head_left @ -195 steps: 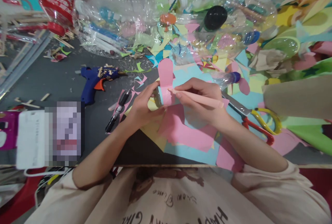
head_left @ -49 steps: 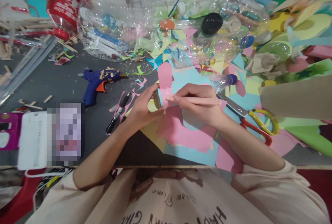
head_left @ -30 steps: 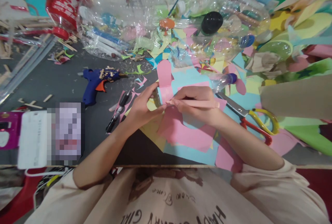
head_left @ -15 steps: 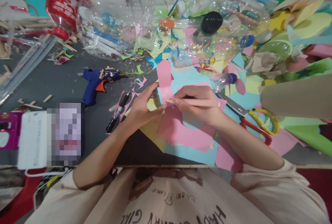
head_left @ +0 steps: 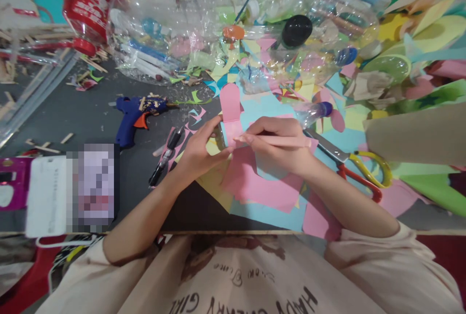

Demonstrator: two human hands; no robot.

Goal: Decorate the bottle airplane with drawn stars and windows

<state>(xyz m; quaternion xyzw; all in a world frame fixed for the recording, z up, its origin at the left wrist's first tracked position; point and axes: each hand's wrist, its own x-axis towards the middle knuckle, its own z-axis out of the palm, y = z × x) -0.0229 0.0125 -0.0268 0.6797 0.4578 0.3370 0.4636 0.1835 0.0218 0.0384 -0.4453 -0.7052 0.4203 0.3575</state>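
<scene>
My right hand is closed around a pale pink pen, its tip against a pink paper piece. That piece has a rounded top and a fold across its middle. My left hand grips the lower part of it, together with a light blue edge behind, thumb below and fingers at the left. What lies under the paper is mostly hidden. Beneath both hands are a large pink sheet and a light blue sheet. Scissors with yellow and red handles lie beside my right wrist.
A blue glue gun and a black pen lie to the left. Nearer the edge are a phone and a white box-like device. Clear plastic bottles and paper scraps crowd the back.
My right hand and the pink pen have shifted slightly to the right and up across the paper. My left hand keeps its place.
</scene>
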